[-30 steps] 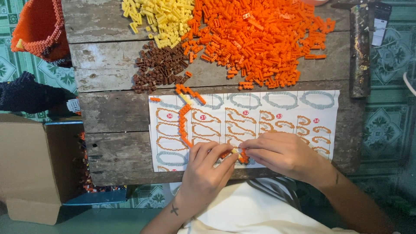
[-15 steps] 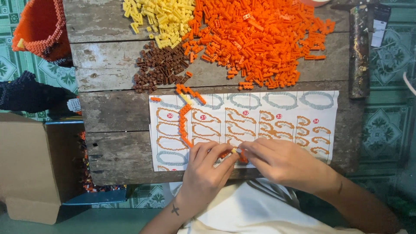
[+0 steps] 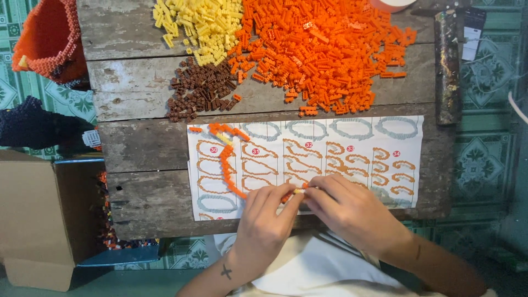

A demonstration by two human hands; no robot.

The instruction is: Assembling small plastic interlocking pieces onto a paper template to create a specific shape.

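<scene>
Wooden table lay beneath both hands; beyond them, the orange brick heap, nearer, the pattern sheet. Left hand and right hand pinched (fingertips closed) one small orange piece between them.

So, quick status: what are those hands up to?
Left hand and right hand pinch small orange pieces over the pattern sheet. Nothing in the way.

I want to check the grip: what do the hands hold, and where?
Both hands pinch a short orange brick strip between their fingertips, one at each end.
</scene>
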